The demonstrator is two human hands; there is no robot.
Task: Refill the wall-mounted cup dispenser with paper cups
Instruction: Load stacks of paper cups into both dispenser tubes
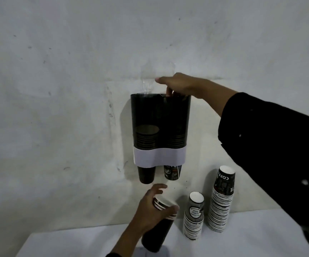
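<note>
The cup dispenser (160, 129) hangs on the wall (57, 89); it is a dark twin-tube unit with a white band, and we see a partial stack in each tube. One cup protrudes beneath each tube. Our right hand (177, 85) sits at the top of the right tube, fingers reaching inside; we cannot tell what they grip. Our left hand (154, 206) grips a short stack of cups (159, 224) below the dispenser. Two further stacks (220, 199) stand on the white table (75, 243), right of the dispenser.
</note>
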